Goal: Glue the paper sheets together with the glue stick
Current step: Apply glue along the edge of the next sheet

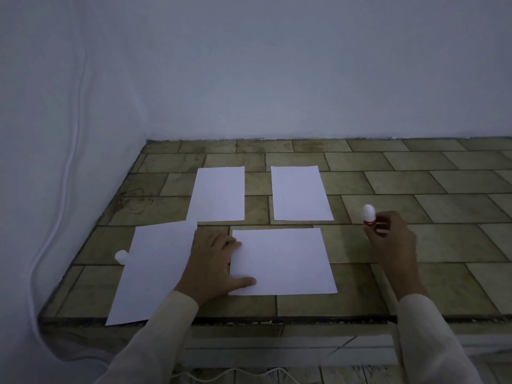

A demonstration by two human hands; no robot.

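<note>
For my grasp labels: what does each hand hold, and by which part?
The right hand pinches the glue stick by its lower body. The left hand holds nothing, pressing flat on the left edge of the near sheet.

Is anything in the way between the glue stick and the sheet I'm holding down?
Nothing visible. The right hand holds the glue stick over bare tiles right of the near sheet; the left hand rests only on that sheet's left edge.
</note>
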